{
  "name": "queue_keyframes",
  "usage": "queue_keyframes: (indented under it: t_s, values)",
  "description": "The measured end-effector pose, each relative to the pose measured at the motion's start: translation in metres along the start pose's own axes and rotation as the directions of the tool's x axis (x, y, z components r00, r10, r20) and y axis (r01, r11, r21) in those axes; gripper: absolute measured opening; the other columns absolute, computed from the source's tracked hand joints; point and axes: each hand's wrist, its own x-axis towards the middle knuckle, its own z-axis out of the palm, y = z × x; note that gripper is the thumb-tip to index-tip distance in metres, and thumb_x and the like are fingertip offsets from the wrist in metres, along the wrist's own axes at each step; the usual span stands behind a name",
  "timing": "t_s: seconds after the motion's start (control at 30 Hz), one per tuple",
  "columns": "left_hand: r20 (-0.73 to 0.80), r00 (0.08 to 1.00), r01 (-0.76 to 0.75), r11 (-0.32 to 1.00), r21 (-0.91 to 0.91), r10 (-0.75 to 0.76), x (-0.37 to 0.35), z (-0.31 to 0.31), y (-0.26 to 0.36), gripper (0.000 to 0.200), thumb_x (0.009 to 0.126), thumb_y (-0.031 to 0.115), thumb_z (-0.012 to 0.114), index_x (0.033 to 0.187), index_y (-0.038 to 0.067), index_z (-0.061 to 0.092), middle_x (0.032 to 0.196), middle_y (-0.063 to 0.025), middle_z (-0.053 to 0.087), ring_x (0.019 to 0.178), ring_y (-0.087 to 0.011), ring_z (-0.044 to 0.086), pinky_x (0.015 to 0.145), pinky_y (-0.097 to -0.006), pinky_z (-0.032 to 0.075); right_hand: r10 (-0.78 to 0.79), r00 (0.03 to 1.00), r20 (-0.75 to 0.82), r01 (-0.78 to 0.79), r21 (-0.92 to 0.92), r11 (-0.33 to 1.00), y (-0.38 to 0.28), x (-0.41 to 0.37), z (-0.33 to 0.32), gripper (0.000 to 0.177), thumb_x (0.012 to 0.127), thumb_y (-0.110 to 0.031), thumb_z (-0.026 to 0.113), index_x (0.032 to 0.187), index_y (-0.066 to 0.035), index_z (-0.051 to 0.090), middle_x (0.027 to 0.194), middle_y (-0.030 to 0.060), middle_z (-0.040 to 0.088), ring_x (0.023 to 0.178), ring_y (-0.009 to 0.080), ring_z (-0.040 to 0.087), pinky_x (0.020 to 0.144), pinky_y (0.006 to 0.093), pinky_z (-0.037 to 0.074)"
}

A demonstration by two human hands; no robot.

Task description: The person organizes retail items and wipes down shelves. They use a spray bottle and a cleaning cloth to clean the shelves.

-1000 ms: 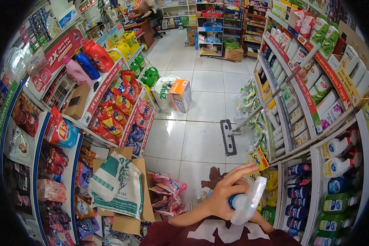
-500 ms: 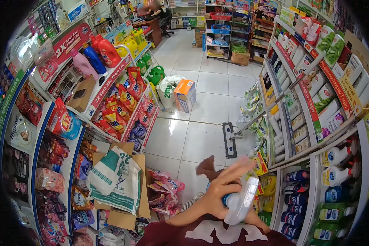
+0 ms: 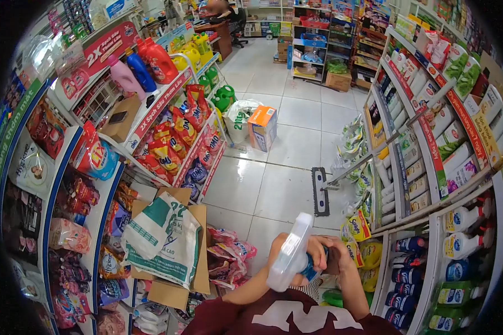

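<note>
Close to my chest I hold a pale plastic bottle [image 3: 290, 254] with a blue part, tilted with its pale side toward me; its label is hidden. My left hand [image 3: 276, 249] is closed around it from behind, mostly covered by the bottle. On the other side, my right hand [image 3: 324, 252] has its fingers curled against the bottle's blue part. A dark brown cloth [image 3: 334, 261] shows in the right hand, partly hidden by the fingers.
An open carton [image 3: 201, 251] with a white-green sack [image 3: 165, 240] stands at left, beside pink packs [image 3: 229, 257]. Shelves of bottles [image 3: 408, 279] line the right. A floor squeegee or mop head [image 3: 320, 191] and an orange-topped box [image 3: 262, 128] are ahead on the tiles.
The bottle has swung left and turned its pale side toward me. My right hand has come up into view beside it, and the brown cloth has moved from the left to the right.
</note>
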Motion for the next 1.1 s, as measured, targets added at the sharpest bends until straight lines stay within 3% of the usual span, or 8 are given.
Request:
queue_keyframes:
  t_s: [0.17, 0.27, 0.33, 0.6, 0.8, 0.9, 0.93, 1.1]
  values:
    - [-0.063, 0.991, 0.116, 0.993, 0.009, -0.115, -0.007, -0.002, -0.001, 0.025, 0.050, 0.008, 0.068, 0.069, 0.000, 0.055, 0.066, -0.0088, 0.058, 0.066, -0.0207, 0.059, 0.068, -0.0327, 0.048, -0.196, 0.973, 0.121, 0.228, -0.385, 0.894, -0.018, 0.007, 0.020, 0.040, 0.080, -0.026, 0.045, 0.104, 0.005, 0.055, 0.087, 0.0091, 0.060, 0.075, 0.0142, 0.057, 0.067, 0.0259, 0.046]
    - [-0.112, 0.983, 0.150, 0.987, 0.057, -0.143, -0.017, 0.001, -0.010, 0.024, 0.052, 0.007, 0.069, 0.071, -0.001, 0.056, 0.069, -0.0097, 0.058, 0.065, -0.0201, 0.059, 0.060, -0.0288, 0.046, 0.011, 0.986, 0.166, 0.073, -0.489, 0.869, -0.031, 0.004, 0.033, 0.030, 0.084, -0.008, 0.042, 0.106, 0.008, 0.053, 0.091, 0.0110, 0.060, 0.081, 0.0138, 0.055, 0.073, 0.0246, 0.044]
    - [-0.126, 0.989, 0.106, 0.969, 0.221, -0.079, -0.018, 0.002, -0.008, 0.024, 0.053, 0.007, 0.069, 0.071, -0.001, 0.056, 0.070, -0.0100, 0.059, 0.065, -0.0196, 0.058, 0.060, -0.0282, 0.046, 0.045, 0.974, 0.222, 0.039, -0.361, 0.932, -0.031, 0.011, 0.029, 0.027, 0.083, -0.005, 0.043, 0.105, 0.006, 0.054, 0.086, 0.0081, 0.059, 0.075, 0.0109, 0.053, 0.067, 0.0222, 0.044]
    - [-0.311, 0.950, 0.033, 0.998, 0.050, -0.016, -0.028, -0.011, -0.008, 0.024, 0.055, 0.004, 0.067, 0.075, -0.004, 0.055, 0.077, -0.0138, 0.059, 0.064, -0.0176, 0.056, 0.061, -0.0271, 0.046, 0.010, 0.993, 0.118, 0.007, -0.146, 0.989, 0.001, 0.036, 0.013, 0.043, 0.084, -0.026, 0.045, 0.108, 0.009, 0.051, 0.104, 0.0157, 0.058, 0.097, 0.0216, 0.054, 0.087, 0.0284, 0.039]
    - [-0.383, 0.894, -0.055, 0.904, 0.424, 0.233, -0.033, -0.011, -0.028, 0.025, 0.054, 0.005, 0.066, 0.075, -0.003, 0.055, 0.072, -0.0134, 0.058, 0.064, -0.0197, 0.056, 0.058, -0.0294, 0.046, -0.169, 0.985, -0.043, 0.174, 0.281, 0.944, 0.057, 0.055, -0.010, 0.040, 0.084, -0.026, 0.046, 0.108, 0.006, 0.050, 0.101, 0.0133, 0.058, 0.092, 0.0196, 0.055, 0.084, 0.0296, 0.041]
    - [-0.358, 0.883, -0.014, 0.779, 0.626, 0.303, -0.031, -0.010, -0.043, 0.025, 0.053, 0.010, 0.066, 0.072, -0.002, 0.055, 0.072, -0.0146, 0.057, 0.064, -0.0245, 0.056, 0.058, -0.0311, 0.046, -0.314, 0.913, -0.261, 0.305, -0.075, 0.949, 0.076, 0.050, -0.003, 0.030, 0.087, -0.024, 0.044, 0.101, 0.001, 0.053, 0.091, 0.0070, 0.057, 0.083, 0.0122, 0.052, 0.075, 0.0259, 0.042]
    - [-0.346, 0.881, 0.007, 0.722, 0.692, 0.323, -0.031, -0.012, -0.050, 0.026, 0.053, 0.012, 0.066, 0.072, -0.002, 0.055, 0.072, -0.0152, 0.057, 0.064, -0.0264, 0.056, 0.058, -0.0318, 0.046, -0.269, 0.914, -0.303, 0.159, -0.344, 0.925, 0.068, 0.041, 0.005, 0.029, 0.087, -0.022, 0.044, 0.104, 0.000, 0.053, 0.092, 0.0063, 0.056, 0.084, 0.0128, 0.053, 0.076, 0.0251, 0.042]
    - [-0.123, 0.913, -0.118, 0.543, 0.831, 0.388, -0.025, -0.020, -0.068, 0.032, 0.052, 0.020, 0.069, 0.072, 0.000, 0.055, 0.072, -0.0105, 0.058, 0.064, -0.0246, 0.057, 0.065, -0.0338, 0.046, -0.320, 0.893, -0.317, 0.338, 0.003, 0.941, 0.069, 0.022, 0.039, 0.040, 0.088, -0.027, 0.046, 0.119, -0.001, 0.045, 0.106, 0.0051, 0.052, 0.096, 0.0125, 0.051, 0.082, 0.0256, 0.041]
